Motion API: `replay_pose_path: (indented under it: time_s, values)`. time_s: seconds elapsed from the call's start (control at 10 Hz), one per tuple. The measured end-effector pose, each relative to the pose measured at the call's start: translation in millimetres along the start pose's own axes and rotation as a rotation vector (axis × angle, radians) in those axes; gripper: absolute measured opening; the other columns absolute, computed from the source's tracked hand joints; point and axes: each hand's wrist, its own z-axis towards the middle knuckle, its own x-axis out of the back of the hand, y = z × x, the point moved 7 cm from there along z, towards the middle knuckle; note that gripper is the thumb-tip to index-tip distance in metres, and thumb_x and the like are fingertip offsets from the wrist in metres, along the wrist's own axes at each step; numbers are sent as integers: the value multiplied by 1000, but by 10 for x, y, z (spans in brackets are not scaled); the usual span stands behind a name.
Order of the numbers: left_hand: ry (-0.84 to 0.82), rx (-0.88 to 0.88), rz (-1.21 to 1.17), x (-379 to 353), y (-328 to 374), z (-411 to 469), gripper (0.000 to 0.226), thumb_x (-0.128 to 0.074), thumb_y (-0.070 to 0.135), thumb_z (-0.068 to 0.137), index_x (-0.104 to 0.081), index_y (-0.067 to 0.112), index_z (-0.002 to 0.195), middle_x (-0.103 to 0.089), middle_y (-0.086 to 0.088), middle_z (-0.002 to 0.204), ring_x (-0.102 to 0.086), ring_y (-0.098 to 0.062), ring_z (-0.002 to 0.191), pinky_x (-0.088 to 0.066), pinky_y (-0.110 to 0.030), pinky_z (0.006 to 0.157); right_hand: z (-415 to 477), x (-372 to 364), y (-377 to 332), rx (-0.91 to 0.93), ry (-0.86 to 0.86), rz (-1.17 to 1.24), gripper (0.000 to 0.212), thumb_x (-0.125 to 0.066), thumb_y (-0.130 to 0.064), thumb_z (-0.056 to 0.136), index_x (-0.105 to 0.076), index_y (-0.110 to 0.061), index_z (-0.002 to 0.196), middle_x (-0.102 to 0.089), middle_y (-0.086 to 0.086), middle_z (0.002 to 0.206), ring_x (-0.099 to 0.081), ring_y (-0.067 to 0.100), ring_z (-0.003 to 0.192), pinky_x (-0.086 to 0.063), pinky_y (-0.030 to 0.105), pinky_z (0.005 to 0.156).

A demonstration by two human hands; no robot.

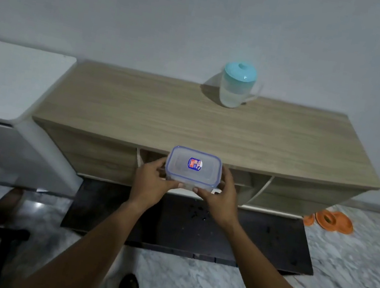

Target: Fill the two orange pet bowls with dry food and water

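Grey wall behind a wooden cabinet [187, 123]. Left hand [150, 183] and right hand [221, 196] clasp a lidded plastic box [194, 167] at its front edge. The orange bowls [328, 219] lie on the floor off its right end. Likely the food step: carry the box over, then unclip the lid.

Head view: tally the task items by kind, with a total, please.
Clear plastic food container with blue-rimmed lid, held by left hand and right hand: 1
Translucent pitcher with teal lid: 1
Orange pet bowls on the floor: at least 2, overlapping and blurred
Total: at least 4
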Motion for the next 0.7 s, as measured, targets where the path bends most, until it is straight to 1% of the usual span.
replay_pose_path:
  time_s: [0.1,0.2,0.3,0.4,0.5,0.6,0.7]
  values:
    - [14,41,79,41,-267,-181,59,-92,28,55,-70,37,109,-76,12,87,-72,-6,74,-60,-40,73,-172,-152,222,-30,-34,7,76,-92,-14,66,-57,-44,127,-70,-26,116,-68,3,105,-60,34,84]
    - [46,117,114,53,-720,-266,59,-94,25,57,-72,31,112,-76,8,88,-71,-4,71,-61,-37,70,-249,-411,575,-85,-91,-1,78,-92,-8,69,-55,-46,126,-69,-33,115,-66,-4,109,-58,27,88]
    - [101,186,95,1,-1271,-127,61,-92,21,60,-71,25,116,-77,5,87,-72,-2,74,-61,-35,72,-88,-697,958,-127,-107,2,76,-92,-19,68,-55,-40,132,-69,-22,123,-66,5,117,-58,33,93]
    - [174,224,15,-92,-1746,223,47,-87,9,67,-74,18,111,-77,4,92,-72,-1,85,-61,-37,80,291,-985,1367,-110,-95,-45,77,-90,-30,65,-56,-48,132,-69,-9,127,-67,19,118,-58,50,95]
    - [215,180,-23,-191,-2108,652,44,-83,7,73,-72,19,114,-76,5,101,-71,-5,97,-58,-37,88,741,-1227,1744,-129,-72,-88,76,-92,-21,68,-52,-53,124,-67,-16,118,-65,8,105,-56,40,94]
    - [206,134,-103,-313,-2307,1008,46,-77,2,78,-66,22,119,-74,5,108,-69,-9,104,-55,-33,93,1131,-1376,1997,-125,-70,-124,62,-93,-18,71,-58,-31,122,-68,-4,118,-62,10,107,-53,34,98]
    - [206,122,-172,-416,-2485,1220,37,-75,0,81,-65,11,114,-73,0,109,-69,-13,105,-54,-30,93,1351,-1512,2115,-118,-108,-153,55,-91,-18,74,-59,-23,118,-66,-5,111,-58,5,100,-46,8,85]
